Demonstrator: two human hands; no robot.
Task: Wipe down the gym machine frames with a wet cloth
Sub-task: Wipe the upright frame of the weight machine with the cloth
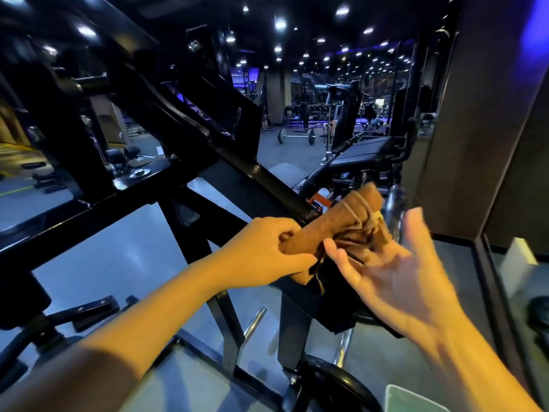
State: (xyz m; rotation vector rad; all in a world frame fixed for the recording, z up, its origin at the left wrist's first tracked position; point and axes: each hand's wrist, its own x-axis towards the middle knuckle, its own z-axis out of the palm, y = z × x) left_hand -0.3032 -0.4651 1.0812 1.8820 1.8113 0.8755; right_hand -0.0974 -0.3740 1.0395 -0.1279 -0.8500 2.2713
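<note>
Brown terry cloth (335,230) lies bunched against the lower end of the black sloping frame beam (237,162) of the gym machine, near centre. The left hand (267,251) pinches the cloth's near-left end between thumb and curled fingers. The right hand (395,263), blurred, is spread palm-up with fingers released, apparently touching the cloth's right folds. A barbell (295,135) rests on the far floor.

Premises: a commercial gym. Black steel machine frames (166,162) fill the foreground. A loaded barbell (296,135) and padded bench (361,154) stand beyond.
</note>
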